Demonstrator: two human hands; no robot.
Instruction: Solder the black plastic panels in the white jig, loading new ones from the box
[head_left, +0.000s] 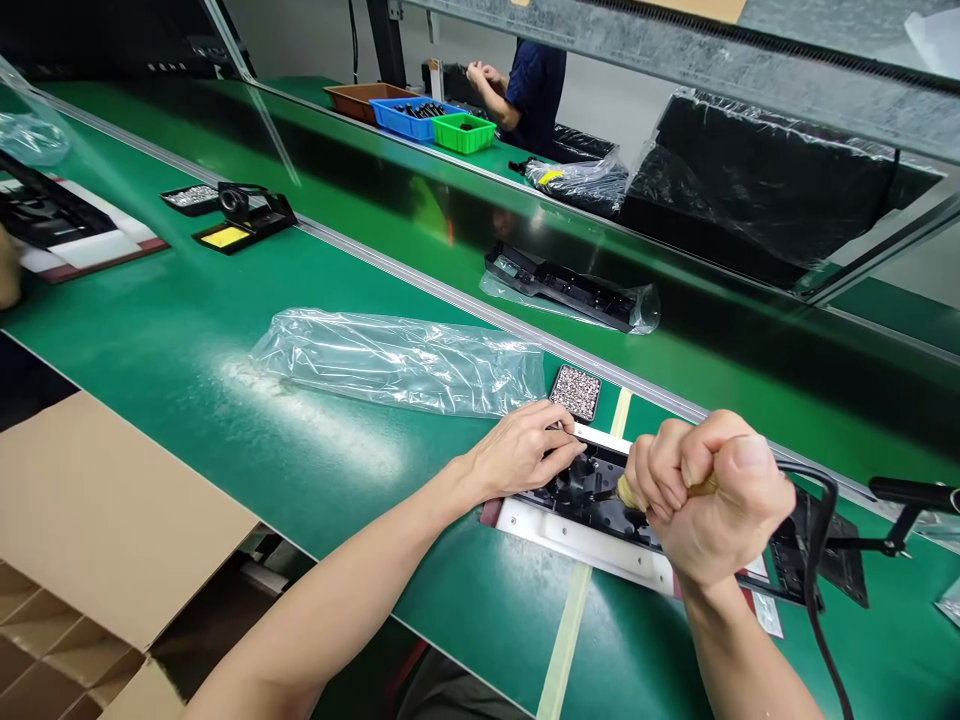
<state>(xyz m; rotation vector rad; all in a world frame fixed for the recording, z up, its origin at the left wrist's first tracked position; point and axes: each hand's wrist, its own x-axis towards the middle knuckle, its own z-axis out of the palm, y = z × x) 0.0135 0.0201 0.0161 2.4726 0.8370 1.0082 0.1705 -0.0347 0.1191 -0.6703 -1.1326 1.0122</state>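
A black plastic part (592,492) lies in a white fixture (577,540) on the green bench. My left hand (525,447) rests on the part's left end, fingers pinched at its upper edge. My right hand (705,495) is closed in a fist around the wooden handle of a corded tool (701,488), held upright over the part. The tool's black cable (821,560) loops down on the right. The tool's tip is hidden behind my fingers.
A small tray of screws (576,391) and a clear plastic bag (397,360) lie just beyond. A bagged black part (570,290) sits on the conveyor belt. A cardboard box (105,530) stands at lower left. Coloured bins (420,115) and another person (525,85) are far back.
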